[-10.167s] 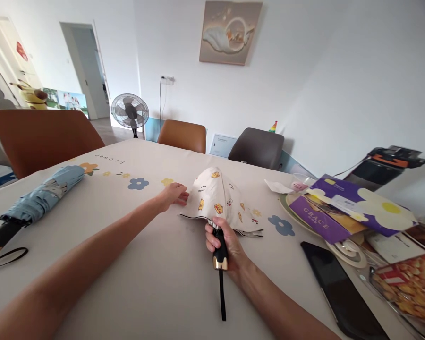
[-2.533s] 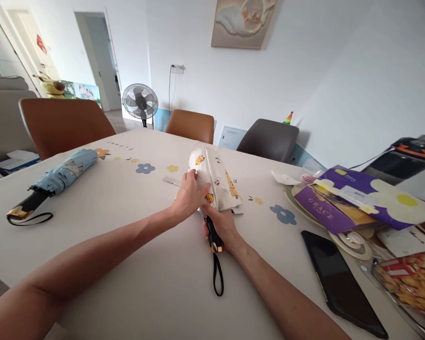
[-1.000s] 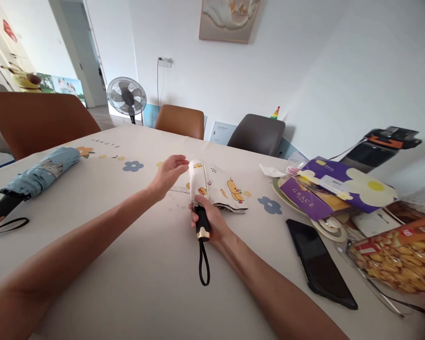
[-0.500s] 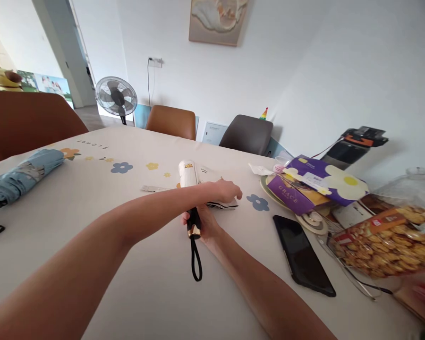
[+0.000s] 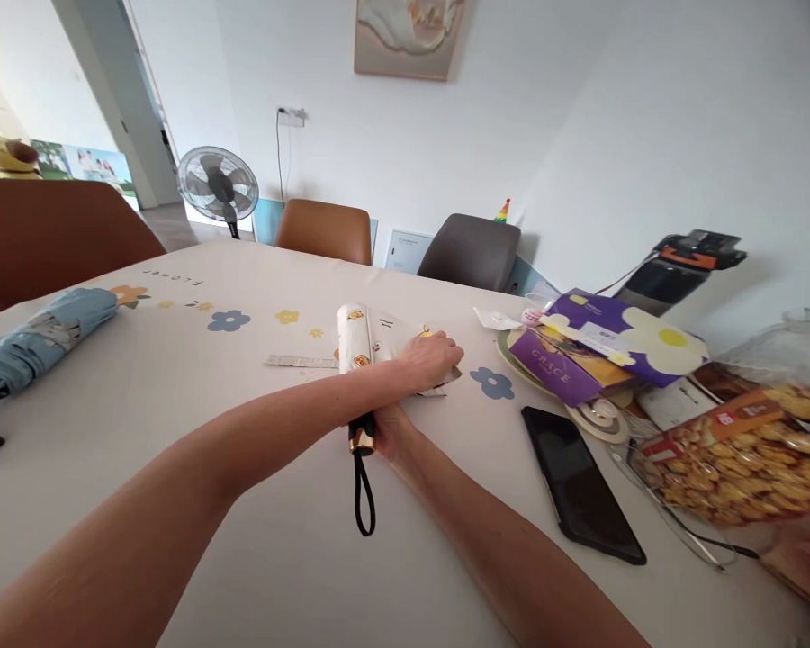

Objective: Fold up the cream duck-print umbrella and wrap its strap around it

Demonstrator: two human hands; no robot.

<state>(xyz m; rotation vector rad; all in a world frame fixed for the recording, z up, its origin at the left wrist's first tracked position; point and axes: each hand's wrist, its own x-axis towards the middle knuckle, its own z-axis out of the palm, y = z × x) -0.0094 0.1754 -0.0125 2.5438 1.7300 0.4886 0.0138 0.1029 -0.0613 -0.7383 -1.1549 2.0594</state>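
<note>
A folded white umbrella (image 5: pixel 355 333) with small cartoon prints lies on the table (image 5: pixel 256 504). My right hand (image 5: pixel 390 430) is closed around its black handle, whose gold end and black wrist strap (image 5: pixel 363 490) stick out toward me. My left arm crosses over the right. My left hand (image 5: pixel 432 358) rests on the loose canopy fabric at the umbrella's right side, fingers curled and pinching a fold. The umbrella's closing strap (image 5: pixel 301 362) lies flat on the cloth to its left.
A folded blue umbrella (image 5: pixel 37 337) lies at the far left. A black phone (image 5: pixel 580 481), a purple flowered box (image 5: pixel 607 346) on a plate and a clear tub of snacks (image 5: pixel 742 450) crowd the right side. Chairs (image 5: pixel 469 252) stand beyond the far edge.
My left hand has crossed from the umbrella's left side over to the canopy folds on its right and closed on the fabric. The right hand keeps its hold on the handle.
</note>
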